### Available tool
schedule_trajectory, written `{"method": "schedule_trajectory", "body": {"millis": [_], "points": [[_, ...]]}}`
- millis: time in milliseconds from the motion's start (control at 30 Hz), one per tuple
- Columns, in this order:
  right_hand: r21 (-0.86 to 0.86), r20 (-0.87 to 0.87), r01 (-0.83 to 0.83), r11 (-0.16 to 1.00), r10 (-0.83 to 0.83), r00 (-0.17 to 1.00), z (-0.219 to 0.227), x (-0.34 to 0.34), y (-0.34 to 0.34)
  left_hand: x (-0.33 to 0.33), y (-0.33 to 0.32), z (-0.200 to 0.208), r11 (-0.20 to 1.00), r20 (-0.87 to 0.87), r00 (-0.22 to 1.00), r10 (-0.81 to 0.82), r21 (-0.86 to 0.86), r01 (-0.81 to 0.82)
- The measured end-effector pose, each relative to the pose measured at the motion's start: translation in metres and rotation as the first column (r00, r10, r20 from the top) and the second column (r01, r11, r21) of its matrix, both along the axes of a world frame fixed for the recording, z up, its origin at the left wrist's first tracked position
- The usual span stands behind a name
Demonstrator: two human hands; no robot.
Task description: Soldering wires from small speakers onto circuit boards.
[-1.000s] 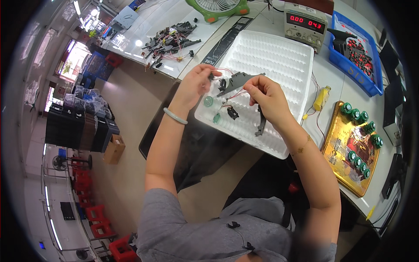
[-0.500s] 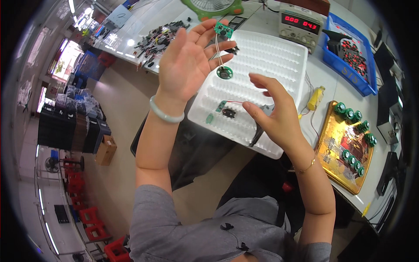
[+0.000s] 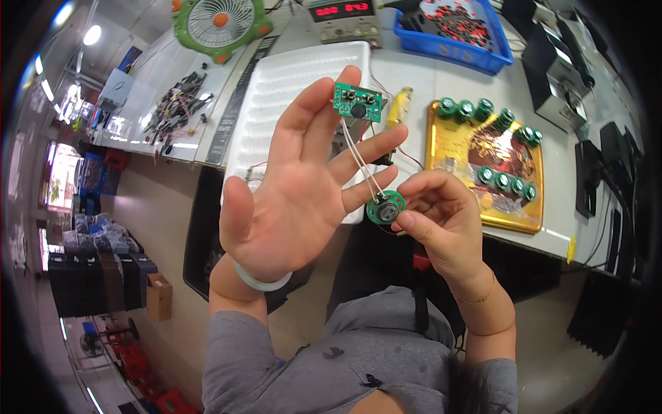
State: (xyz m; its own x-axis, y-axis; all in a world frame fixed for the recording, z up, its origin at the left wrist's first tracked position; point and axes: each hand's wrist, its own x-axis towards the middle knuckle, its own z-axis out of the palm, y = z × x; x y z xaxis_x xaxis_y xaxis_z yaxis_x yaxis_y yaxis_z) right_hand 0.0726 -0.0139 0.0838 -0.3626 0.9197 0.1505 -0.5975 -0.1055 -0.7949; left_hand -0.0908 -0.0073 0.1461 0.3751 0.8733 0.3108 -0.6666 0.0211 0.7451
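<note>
My left hand is turned palm toward me with its fingers spread. A small green circuit board with black parts is held at its upper fingertips. Pale wires run down across the fingers from the board to a small round green speaker. My right hand pinches the speaker's edge between thumb and fingers. Behind the left hand's lower fingers, a small black part shows; what holds it is hidden.
Behind my left hand lies a white ribbed foam tray. A gold tray with several green cylindrical parts is at right. Farther back are a green fan, a power supply, a blue bin and loose black parts.
My right hand has come to the speaker and pinched it. Both hands and the wired board have come nearer to me. The view has swung to the right.
</note>
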Motion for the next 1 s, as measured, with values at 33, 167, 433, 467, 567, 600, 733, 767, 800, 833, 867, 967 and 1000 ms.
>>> {"method": "schedule_trajectory", "body": {"millis": [33, 167, 433, 467, 567, 600, 733, 767, 800, 833, 867, 967, 1000], "points": [[-0.022, -0.001, 0.001, 1.0, -0.001, 1.0, -0.002, 0.007, -0.005, 0.006, -0.001, -0.004, 1.0, 0.004, 1.0, -0.017, -0.01, 0.017], [-0.083, -0.039, -0.009, 0.996, 0.006, 0.999, -0.012, 0.032, -0.017, 0.026, -0.005, -0.018, 0.998, 0.012, 0.999, -0.038, -0.046, 0.039], [-0.109, -0.024, -0.044, 0.993, 0.042, 0.999, -0.023, 0.063, -0.035, 0.035, -0.026, -0.051, 0.981, -0.239, 0.952, 0.191, 0.022, -0.191], [-0.085, -0.016, -0.03, 0.996, 0.029, 0.999, -0.024, 0.064, -0.036, 0.031, -0.027, -0.059, 0.979, -0.225, 0.958, 0.178, 0.141, -0.149], [-0.097, 0.004, -0.035, 0.995, 0.035, 0.999, -0.025, 0.068, -0.039, 0.025, -0.035, -0.08, 0.961, -0.176, 0.972, 0.157, 0.255, -0.109], [-0.103, 0.004, -0.034, 0.994, 0.035, 0.999, -0.026, 0.069, -0.039, 0.025, -0.04, -0.086, 0.935, -0.167, 0.963, 0.212, 0.322, -0.15], [-0.114, 0.031, -0.038, 0.993, 0.042, 0.999, -0.031, 0.072, -0.038, 0.025, -0.07, -0.122, 0.786, -0.213, 0.84, 0.499, 0.518, -0.336], [-0.107, 0.052, -0.034, 0.994, 0.039, 0.998, -0.032, 0.073, -0.037, 0.024, -0.074, -0.133, 0.675, -0.197, 0.767, 0.61, 0.636, -0.374], [-0.114, 0.056, -0.034, 0.993, 0.04, 0.998, -0.033, 0.074, -0.037, 0.021, -0.078, -0.141, 0.626, -0.243, 0.725, 0.644, 0.713, -0.317], [-0.122, 0.086, -0.025, 0.992, 0.036, 0.996, -0.033, 0.074, -0.037, 0.02, -0.084, -0.148, 0.631, -0.245, 0.726, 0.643, 0.707, -0.32], [-0.13, 0.118, -0.017, 0.991, 0.032, 0.993, -0.033, 0.074, -0.036, 0.019, -0.088, -0.153, 0.652, -0.321, 0.706, 0.631, 0.712, -0.26], [-0.163, 0.224, -0.004, 0.987, 0.041, 0.974, -0.034, 0.077, -0.034, 0.015, -0.096, -0.162, 0.709, -0.45, 0.67, 0.59, 0.685, -0.165], [-0.148, 0.245, 0.021, 0.989, 0.016, 0.969, -0.034, 0.076, -0.033, 0.013, -0.097, -0.165, 0.749, -0.544, 0.618, 0.568, 0.653, -0.113]]}}
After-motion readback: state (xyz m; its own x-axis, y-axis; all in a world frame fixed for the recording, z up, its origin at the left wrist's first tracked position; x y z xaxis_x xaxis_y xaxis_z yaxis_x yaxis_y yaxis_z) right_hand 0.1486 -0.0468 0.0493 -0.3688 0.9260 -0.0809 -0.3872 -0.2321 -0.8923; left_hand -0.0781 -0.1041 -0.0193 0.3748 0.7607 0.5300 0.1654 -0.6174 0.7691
